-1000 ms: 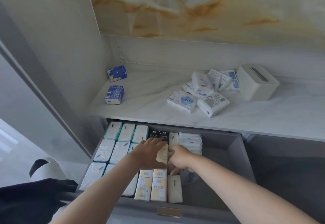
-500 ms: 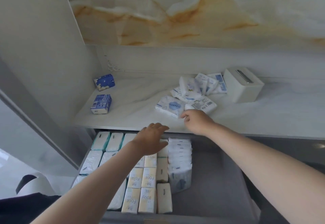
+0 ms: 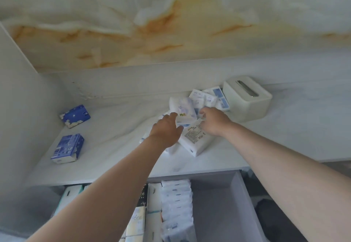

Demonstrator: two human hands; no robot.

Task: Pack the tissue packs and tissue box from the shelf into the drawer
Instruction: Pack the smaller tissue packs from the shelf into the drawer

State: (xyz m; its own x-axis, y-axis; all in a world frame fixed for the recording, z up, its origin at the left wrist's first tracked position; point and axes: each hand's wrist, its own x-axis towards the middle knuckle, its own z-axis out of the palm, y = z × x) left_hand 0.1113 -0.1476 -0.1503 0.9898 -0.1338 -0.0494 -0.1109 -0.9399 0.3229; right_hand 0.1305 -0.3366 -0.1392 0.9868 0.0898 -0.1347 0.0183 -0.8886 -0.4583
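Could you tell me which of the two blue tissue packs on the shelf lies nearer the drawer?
The front blue pack, near the shelf's front edge; the rear blue pack sits farther back.

Marble shelf (image 3: 117,143), two blue packs (image 3: 67,147) at left, white packs (image 3: 195,139) heaped beside tissue box (image 3: 247,99)

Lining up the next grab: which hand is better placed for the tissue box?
Probably the right. The right hand is over the white packs, just beside the tissue box; the left hand is farther left.
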